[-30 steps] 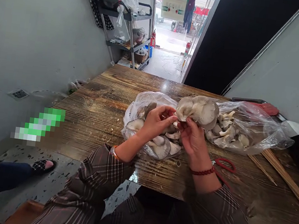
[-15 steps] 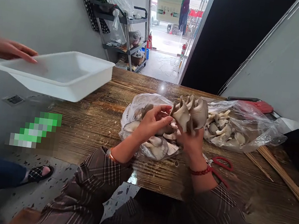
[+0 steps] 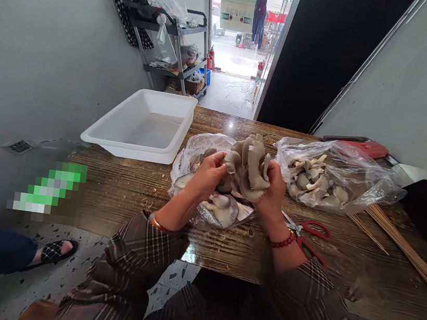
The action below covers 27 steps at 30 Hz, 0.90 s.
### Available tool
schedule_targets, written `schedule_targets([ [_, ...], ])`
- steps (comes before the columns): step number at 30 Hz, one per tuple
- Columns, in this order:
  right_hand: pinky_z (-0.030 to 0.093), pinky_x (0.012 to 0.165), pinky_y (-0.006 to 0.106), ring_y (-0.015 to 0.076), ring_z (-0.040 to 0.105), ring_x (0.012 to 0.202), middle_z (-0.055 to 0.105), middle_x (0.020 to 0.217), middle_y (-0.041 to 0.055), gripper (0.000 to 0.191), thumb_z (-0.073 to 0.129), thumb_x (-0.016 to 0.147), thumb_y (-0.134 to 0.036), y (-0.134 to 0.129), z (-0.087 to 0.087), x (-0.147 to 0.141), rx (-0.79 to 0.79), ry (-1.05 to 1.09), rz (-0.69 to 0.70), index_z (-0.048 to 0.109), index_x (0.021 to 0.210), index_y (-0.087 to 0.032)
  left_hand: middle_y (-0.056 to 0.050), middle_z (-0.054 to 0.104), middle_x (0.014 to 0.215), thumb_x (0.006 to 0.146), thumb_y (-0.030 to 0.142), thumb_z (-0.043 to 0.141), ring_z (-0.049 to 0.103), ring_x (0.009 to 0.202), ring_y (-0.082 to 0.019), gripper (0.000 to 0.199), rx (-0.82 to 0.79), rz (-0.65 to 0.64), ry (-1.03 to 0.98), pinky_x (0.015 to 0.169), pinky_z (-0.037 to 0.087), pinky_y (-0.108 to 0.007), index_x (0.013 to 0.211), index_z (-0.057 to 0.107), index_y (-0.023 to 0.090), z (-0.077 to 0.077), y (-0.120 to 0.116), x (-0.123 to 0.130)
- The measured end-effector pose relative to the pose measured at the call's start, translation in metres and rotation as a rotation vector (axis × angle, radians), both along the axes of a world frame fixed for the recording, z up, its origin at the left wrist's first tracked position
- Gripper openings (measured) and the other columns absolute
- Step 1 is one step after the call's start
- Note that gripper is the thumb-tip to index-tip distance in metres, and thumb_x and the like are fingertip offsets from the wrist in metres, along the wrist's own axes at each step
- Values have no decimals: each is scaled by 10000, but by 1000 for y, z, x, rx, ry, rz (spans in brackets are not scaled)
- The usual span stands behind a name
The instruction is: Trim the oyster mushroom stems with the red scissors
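Carrying everything, the bench (image 3: pixel 123 185) gave the work a broad, firm footing. The white tub (image 3: pixel 139 153), my landmark, was at its far left corner, open side up, presumably so things could drop straight in. Well to the right of the tub sprawled the large clear bag (image 3: pixel 368 183), loose around its mushroom pieces (image 3: pixel 318 182). Just right of the tub was the smaller bag (image 3: pixel 211 141), its mouth spread wide, perhaps to keep the mushrooms (image 3: pixel 226 211) inside within easy reach. Farthest right of the tub lay thin sticks (image 3: pixel 399 241), mostly bunched together, likely to stop them scattering.

Right of the tub, too, and above the smaller bag, was the mushroom clump (image 3: pixel 252 165). The right hand (image 3: pixel 273 191) cupped its far side, I judged to bear the weight; I couldn't tell how the hidden fingers lay. The left hand (image 3: pixel 212 173) pinched the side nearest the tub, probably lightly, since such caps tear. Smallest, the red-handled scissors (image 3: pixel 299 229) lay well right of the tub, handles apart, seemingly parked close by.
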State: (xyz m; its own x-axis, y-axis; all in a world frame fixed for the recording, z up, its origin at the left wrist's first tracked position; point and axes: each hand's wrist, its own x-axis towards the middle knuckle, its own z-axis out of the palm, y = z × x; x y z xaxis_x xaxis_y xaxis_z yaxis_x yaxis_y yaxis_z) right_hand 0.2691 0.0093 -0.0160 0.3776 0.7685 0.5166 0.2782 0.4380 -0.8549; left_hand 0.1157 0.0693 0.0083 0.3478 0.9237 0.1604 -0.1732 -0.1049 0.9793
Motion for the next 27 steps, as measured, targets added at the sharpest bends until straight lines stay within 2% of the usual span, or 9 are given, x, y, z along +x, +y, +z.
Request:
schedule_targets([
  [3,482,782,322,175,554,799,660,936,-29,408,829,694,-239,0,-2,1,31,-81,-59,658,1058,-307,17,630,678,703,407,845,599,606,-104,313,-177,-131,-169,547,495,-204,811,660,179,2,-2,1],
  [6,491,717,334,184,579,779,678,934,-12,406,815,707,-295,1,-5,2,42,-184,-109,634,1069,-261,28,635,678,628,347,904,634,637,-103,364,-259,-154,-279,604,537,-200,799,632,176,1,-2,4],
  [9,505,694,331,178,592,756,686,897,-18,400,835,693,-327,2,-7,-2,35,-187,-135,642,1035,-254,32,642,694,607,282,904,614,590,-80,379,-329,-155,-333,577,529,-185,808,602,171,-2,-2,6],
  [13,568,756,345,178,644,818,717,931,-13,372,862,659,-304,9,-5,-14,3,234,-91,671,975,-255,23,651,716,617,192,826,618,554,-91,353,-377,-151,-275,541,534,-211,879,590,169,0,-8,6],
  [16,605,761,311,151,680,854,739,967,-36,323,832,685,-296,14,2,-12,8,621,-7,669,961,-261,18,656,747,634,150,741,617,549,-86,280,-264,-124,-180,542,532,-212,869,588,164,7,-12,4],
  [19,606,720,240,107,681,786,743,883,-69,272,833,669,-261,16,7,-2,-31,958,150,676,891,-249,22,649,782,669,158,700,613,568,-74,220,-157,-45,-110,554,527,-199,866,603,161,10,-12,1],
  [23,591,663,222,109,689,747,755,844,-54,212,810,689,-278,14,5,3,-149,1020,313,687,856,-237,9,663,808,738,305,744,630,603,-92,279,-144,1,-82,558,529,-212,949,626,165,9,-8,-1],
  [27,562,630,224,132,690,792,766,893,-42,231,816,666,-289,14,1,-3,-140,831,306,704,864,-248,-4,678,822,754,448,767,624,622,-99,378,-114,34,-72,543,501,-208,971,643,165,9,-8,-1],
])
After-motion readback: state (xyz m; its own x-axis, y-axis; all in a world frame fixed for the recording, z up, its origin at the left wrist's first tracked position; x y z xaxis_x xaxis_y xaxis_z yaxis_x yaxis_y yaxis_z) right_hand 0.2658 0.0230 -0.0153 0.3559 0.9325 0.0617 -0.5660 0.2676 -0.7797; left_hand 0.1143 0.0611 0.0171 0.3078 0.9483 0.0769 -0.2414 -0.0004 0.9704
